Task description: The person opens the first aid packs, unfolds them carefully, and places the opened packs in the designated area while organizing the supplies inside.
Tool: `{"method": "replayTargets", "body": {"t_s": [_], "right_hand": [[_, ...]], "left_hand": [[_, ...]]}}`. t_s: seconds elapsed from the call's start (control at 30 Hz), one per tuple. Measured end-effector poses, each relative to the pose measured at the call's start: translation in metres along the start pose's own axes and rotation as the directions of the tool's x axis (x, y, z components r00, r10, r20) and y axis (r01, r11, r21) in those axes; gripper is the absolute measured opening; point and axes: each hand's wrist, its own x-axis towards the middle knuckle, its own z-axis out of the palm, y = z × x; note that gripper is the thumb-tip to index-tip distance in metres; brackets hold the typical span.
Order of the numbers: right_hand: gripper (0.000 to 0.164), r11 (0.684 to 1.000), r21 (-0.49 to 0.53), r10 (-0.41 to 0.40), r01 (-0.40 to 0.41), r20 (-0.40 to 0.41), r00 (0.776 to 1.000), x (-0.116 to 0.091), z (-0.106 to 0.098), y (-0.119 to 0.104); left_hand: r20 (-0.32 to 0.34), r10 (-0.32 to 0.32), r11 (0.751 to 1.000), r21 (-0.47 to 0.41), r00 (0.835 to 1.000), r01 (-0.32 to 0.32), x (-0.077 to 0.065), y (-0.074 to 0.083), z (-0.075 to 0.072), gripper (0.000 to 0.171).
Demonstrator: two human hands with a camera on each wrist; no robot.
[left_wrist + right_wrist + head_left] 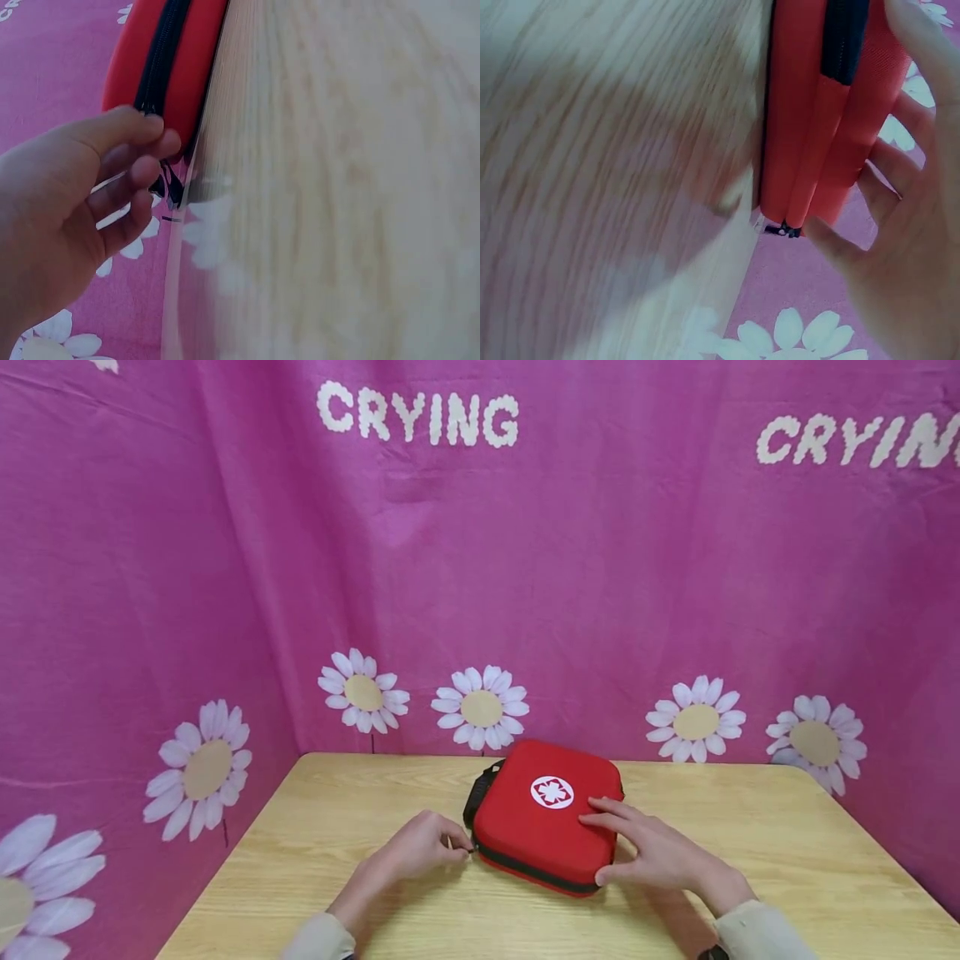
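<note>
A red first-aid case (pixel 525 827) with a white round emblem lies closed and turned at an angle on the table. My left hand (pixel 427 847) is at its near left corner, thumb and index finger pinching the zipper pull. Seen from the left wrist, the black zipper (pixel 161 60) runs along the case's side up to the fingertips, which hide the pull itself. My right hand (pixel 656 852) rests on the case's right part, fingers spread over the lid and thumb at the near right corner. In the right wrist view the zipper band (pixel 845 41) ends partway along the red side.
The case lies on a light wood table (pixel 360 793). A black carry handle (pixel 480 793) sticks out from its left side. Behind the table hangs a pink curtain (pixel 585 568) printed with daisies and white letters.
</note>
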Motion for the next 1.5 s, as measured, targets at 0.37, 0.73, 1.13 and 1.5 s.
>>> {"method": "replayTargets", "body": {"t_s": [0.37,0.73,1.13,1.5], "right_hand": [[0.076,0.999,-0.017,0.037,-0.037,0.007,0.999,0.010,0.003,-0.013],[0.076,0.955,-0.279,0.067,-0.099,-0.122,0.990,0.025,0.027,-0.052],[0.061,0.998,-0.056,0.026,-0.027,-0.027,0.999,0.014,0.002,0.000],[0.059,0.996,-0.088,0.014,-0.027,-0.145,0.989,0.009,0.010,0.010]], "left_hand": [[0.059,0.002,0.998,-0.059,0.998,0.001,0.002,0.004,0.005,0.006],[0.107,0.004,0.998,-0.063,0.994,0.003,0.006,0.016,0.015,0.005],[0.058,-0.090,0.995,0.050,0.994,0.087,0.001,0.012,0.011,0.008],[-0.015,-0.054,0.993,0.100,0.998,0.055,0.004,0.012,0.005,0.008]]}}
